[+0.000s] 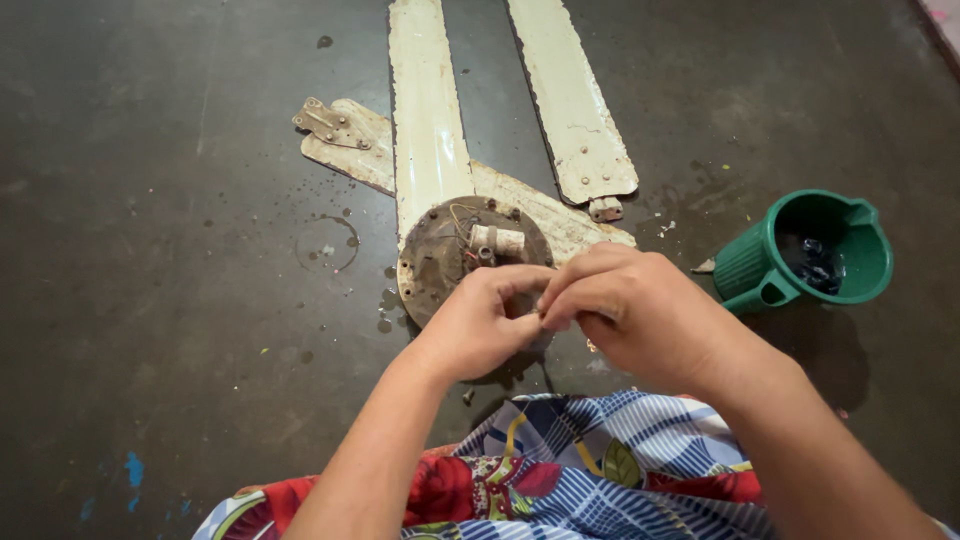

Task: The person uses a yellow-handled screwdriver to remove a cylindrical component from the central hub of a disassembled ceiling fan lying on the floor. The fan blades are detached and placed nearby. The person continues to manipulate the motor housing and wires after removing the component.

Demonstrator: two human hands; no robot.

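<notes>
A round, rusty brown fan motor plate (440, 262) lies on the dark floor, with a small white cylinder part (497, 239) and thin wires on top. My left hand (482, 322) and my right hand (625, 312) meet over its near right edge, fingertips pinched together on something too small to make out. Cream, rust-edged fan blades (428, 120) lie under and beyond the plate.
A second blade (572, 100) stretches to the far right and a third (345, 142) lies crosswise with a metal bracket. A green plastic jug (812, 252) holding dark liquid stands at the right. Wet spots mark the floor (160, 250). Patterned cloth (590, 470) covers my lap.
</notes>
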